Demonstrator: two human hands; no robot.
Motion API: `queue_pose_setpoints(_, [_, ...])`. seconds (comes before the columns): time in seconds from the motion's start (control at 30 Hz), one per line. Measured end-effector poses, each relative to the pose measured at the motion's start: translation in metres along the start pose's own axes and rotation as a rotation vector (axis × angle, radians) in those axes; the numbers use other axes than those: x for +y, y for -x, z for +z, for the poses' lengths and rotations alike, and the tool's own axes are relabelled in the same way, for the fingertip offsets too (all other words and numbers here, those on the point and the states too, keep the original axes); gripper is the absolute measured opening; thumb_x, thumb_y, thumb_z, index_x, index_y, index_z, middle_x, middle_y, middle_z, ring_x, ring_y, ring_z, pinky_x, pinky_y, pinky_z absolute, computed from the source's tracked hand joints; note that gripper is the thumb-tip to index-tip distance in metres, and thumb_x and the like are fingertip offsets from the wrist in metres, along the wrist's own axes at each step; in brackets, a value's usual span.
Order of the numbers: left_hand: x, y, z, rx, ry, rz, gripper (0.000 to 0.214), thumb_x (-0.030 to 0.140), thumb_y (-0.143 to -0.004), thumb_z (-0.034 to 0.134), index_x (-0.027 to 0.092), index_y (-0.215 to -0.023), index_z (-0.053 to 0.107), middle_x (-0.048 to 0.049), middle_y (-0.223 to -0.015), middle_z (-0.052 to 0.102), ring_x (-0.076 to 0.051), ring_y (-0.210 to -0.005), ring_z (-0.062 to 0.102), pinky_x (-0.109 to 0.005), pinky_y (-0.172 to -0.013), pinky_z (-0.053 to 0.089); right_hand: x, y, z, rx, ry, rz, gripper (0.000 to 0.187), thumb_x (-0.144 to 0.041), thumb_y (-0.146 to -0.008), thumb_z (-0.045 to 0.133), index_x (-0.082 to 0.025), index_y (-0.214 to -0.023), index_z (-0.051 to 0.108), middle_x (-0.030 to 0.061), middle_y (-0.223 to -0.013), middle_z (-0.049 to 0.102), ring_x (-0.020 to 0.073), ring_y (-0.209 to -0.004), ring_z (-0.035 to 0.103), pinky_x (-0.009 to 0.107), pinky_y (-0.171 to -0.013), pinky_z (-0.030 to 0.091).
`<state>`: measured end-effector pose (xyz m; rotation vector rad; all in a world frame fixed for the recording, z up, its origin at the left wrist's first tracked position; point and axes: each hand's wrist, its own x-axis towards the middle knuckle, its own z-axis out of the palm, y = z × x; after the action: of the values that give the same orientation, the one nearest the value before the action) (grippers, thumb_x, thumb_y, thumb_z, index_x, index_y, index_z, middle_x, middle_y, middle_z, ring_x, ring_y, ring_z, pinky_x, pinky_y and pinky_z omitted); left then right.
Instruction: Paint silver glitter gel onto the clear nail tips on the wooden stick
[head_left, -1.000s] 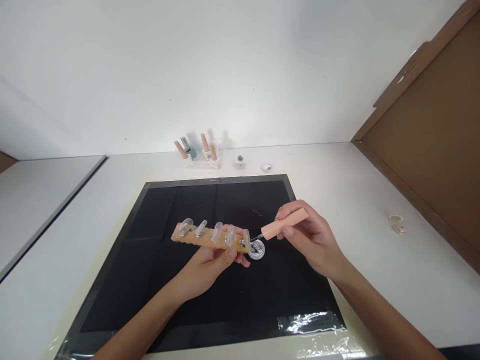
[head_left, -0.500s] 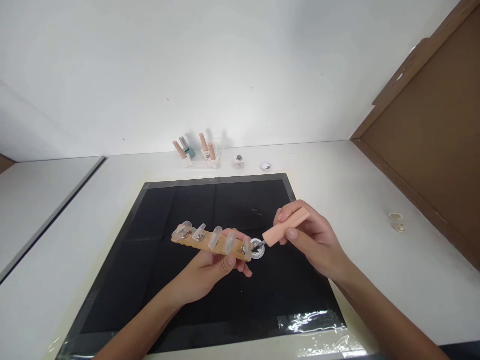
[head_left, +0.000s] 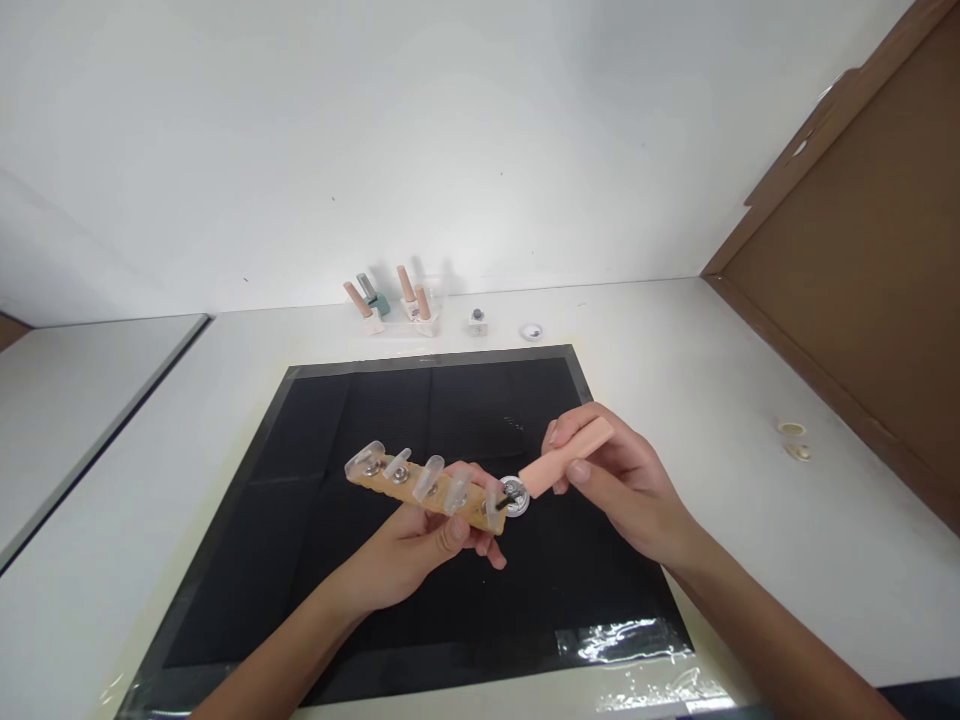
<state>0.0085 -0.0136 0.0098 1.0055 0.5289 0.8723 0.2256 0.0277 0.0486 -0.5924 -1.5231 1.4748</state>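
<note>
My left hand grips a tan bar-shaped nail tip stand from below, thumb along its near side. Several clear false nails stand in a row on it, on round metal mounts. Between the thumb and fingers of my right hand is a nail polish brush with a peach cap. Its dark bristle end is at the rightmost false nail; whether it touches I cannot tell. Just behind that end, a small round white dish shows on the black mat, partly hidden.
Several polish bottles with peach or grey caps stand at the back, some in a clear tray. An open small bottle and a little white dish are beside them. Two small round pieces lie at right, near a brown cardboard panel.
The brush has shifted slightly left, bringing its bristle end onto or over the rightmost false nail. The stand has tilted a little, its right end lower. Both hands keep their holds.
</note>
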Motion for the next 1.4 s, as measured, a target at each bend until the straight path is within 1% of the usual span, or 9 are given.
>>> queue_pose_setpoints(0.07, [-0.0007, 0.0009, 0.0002, -0.002, 0.025, -0.016, 0.026, 0.036, -0.088, 0.058, 0.025, -0.111, 0.061, 0.0005, -0.087, 0.058, -0.011, -0.075, 0.064, -0.026, -0.073, 0.050, 0.0001, 0.0002, -0.0002, 0.016, 0.000, 0.019, 0.008, -0.030, -0.091, 0.057, -0.028, -0.099, 0.058, -0.0017, -0.081, 0.054, 0.0091, -0.068, 0.050, 0.021, -0.062, 0.043])
queue_pose_setpoints(0.17, [-0.0017, 0.0015, 0.0017, 0.011, 0.125, -0.028, 0.027, 0.037, -0.087, 0.059, 0.025, -0.112, 0.061, -0.0002, -0.089, 0.059, -0.011, -0.073, 0.062, -0.027, -0.072, 0.052, 0.0015, -0.0005, -0.0021, 0.047, -0.072, -0.033, 0.009, -0.029, -0.092, 0.057, -0.028, -0.100, 0.059, -0.0009, -0.084, 0.053, 0.0101, -0.068, 0.049, 0.023, -0.062, 0.042])
queue_pose_setpoints(0.37, [0.0002, -0.0007, 0.0085, 0.017, 0.319, -0.085, 0.030, 0.038, -0.083, 0.064, 0.019, -0.106, 0.062, -0.0009, -0.082, 0.057, -0.009, -0.066, 0.054, -0.026, -0.063, 0.053, 0.0033, -0.0026, -0.0034, -0.079, -0.236, -0.078, 0.013, -0.033, -0.087, 0.063, -0.027, -0.098, 0.060, 0.0003, -0.082, 0.055, 0.0135, -0.072, 0.051, 0.027, -0.063, 0.041])
queue_pose_setpoints(0.5, [-0.0001, -0.0019, 0.0097, 0.002, 0.376, -0.132, 0.031, 0.039, -0.083, 0.064, 0.016, -0.103, 0.063, -0.0006, -0.076, 0.056, -0.009, -0.064, 0.052, -0.025, -0.061, 0.053, 0.0027, -0.0012, -0.0007, -0.029, -0.145, -0.099, 0.004, -0.028, -0.091, 0.059, -0.026, -0.091, 0.062, -0.0016, -0.077, 0.053, 0.0120, -0.069, 0.050, 0.025, -0.060, 0.040])
queue_pose_setpoints(0.63, [-0.0016, -0.0016, 0.0093, -0.005, 0.422, -0.150, 0.031, 0.040, -0.083, 0.064, 0.017, -0.103, 0.063, -0.0005, -0.075, 0.056, -0.008, -0.062, 0.051, -0.025, -0.060, 0.053, -0.0007, 0.0032, -0.0007, -0.028, 0.006, -0.109, 0.018, -0.027, -0.093, 0.055, -0.030, -0.110, 0.056, -0.0009, -0.082, 0.054, 0.0126, -0.070, 0.050, 0.026, -0.060, 0.041])
queue_pose_setpoints(0.73, [-0.0023, -0.0010, 0.0095, -0.008, 0.431, -0.146, 0.031, 0.041, -0.082, 0.064, 0.018, -0.103, 0.063, -0.0001, -0.074, 0.057, -0.008, -0.063, 0.051, -0.024, -0.059, 0.053, -0.0038, 0.0055, -0.0005, -0.055, 0.073, -0.133, 0.018, -0.023, -0.093, 0.054, -0.028, -0.110, 0.053, 0.0000, -0.085, 0.053, 0.0135, -0.074, 0.050, 0.027, -0.064, 0.042])
queue_pose_setpoints(0.97, [-0.0025, -0.0016, 0.0100, -0.032, 0.424, -0.150, 0.030, 0.040, -0.082, 0.065, 0.018, -0.101, 0.061, 0.0003, -0.076, 0.056, -0.008, -0.063, 0.051, -0.024, -0.059, 0.053, -0.0058, 0.0038, 0.0037, -0.144, 0.084, -0.174, 0.018, -0.011, -0.088, 0.053, -0.025, -0.101, 0.051, 0.0006, -0.090, 0.054, 0.0130, -0.079, 0.050, 0.027, -0.066, 0.041])
queue_pose_setpoints(1.27, [-0.0047, 0.0000, 0.0081, -0.061, 0.440, -0.144, 0.031, 0.039, -0.081, 0.066, 0.018, -0.102, 0.059, 0.0000, -0.083, 0.056, -0.007, -0.062, 0.050, -0.024, -0.059, 0.053, -0.0038, 0.0011, -0.0002, -0.076, 0.159, -0.198, 0.016, -0.010, -0.086, 0.055, -0.024, -0.094, 0.052, 0.0001, -0.086, 0.053, 0.0125, -0.074, 0.049, 0.026, -0.061, 0.040])
queue_pose_setpoints(1.4, [-0.0040, -0.0003, 0.0079, -0.070, 0.421, -0.133, 0.030, 0.041, -0.083, 0.064, 0.018, -0.102, 0.057, 0.0014, -0.075, 0.054, -0.007, -0.061, 0.049, -0.023, -0.059, 0.053, -0.0056, 0.0020, 0.0010, -0.083, 0.114, -0.241, 0.016, -0.011, -0.086, 0.055, -0.024, -0.096, 0.052, 0.0002, -0.086, 0.055, 0.0130, -0.075, 0.050, 0.027, -0.064, 0.041])
